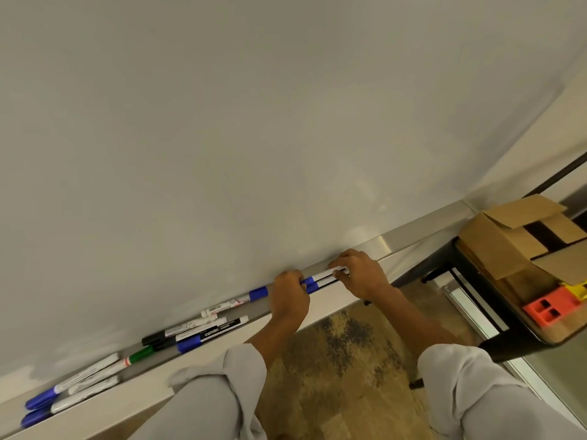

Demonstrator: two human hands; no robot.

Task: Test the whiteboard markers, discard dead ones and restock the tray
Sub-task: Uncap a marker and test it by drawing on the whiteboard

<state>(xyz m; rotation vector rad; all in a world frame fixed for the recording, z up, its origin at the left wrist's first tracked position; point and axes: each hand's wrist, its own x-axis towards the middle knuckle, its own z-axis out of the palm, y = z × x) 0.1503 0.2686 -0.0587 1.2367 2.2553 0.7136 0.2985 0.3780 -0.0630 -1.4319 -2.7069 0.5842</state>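
backdrop: whiteboard [254,138] fills most of the view, its metal tray [273,308] running along the lower edge from lower left up to the right; patterned floor below.
markers in hand: two blue-capped markers [320,278] lie side by side on the tray, long axes along the tray line, blue caps toward the left.
left hand [290,295]: fingers curled over the blue cap end of the pair.
right hand [360,274]: thumb and fingers pinch the white barrel end.
key relation: both hands sit on the same pair, one at each end, just beside each other; a pull along the marker axis would likely uncap one.
other markers: blue-capped marker [236,302] just left of the left hand; a loose cluster [197,331] of black, blue and green ones further left; more [70,389] at the far left end.
side: cardboard box [521,236] on a bench [505,309] to the right, nearer the right hand, possibly for discards.
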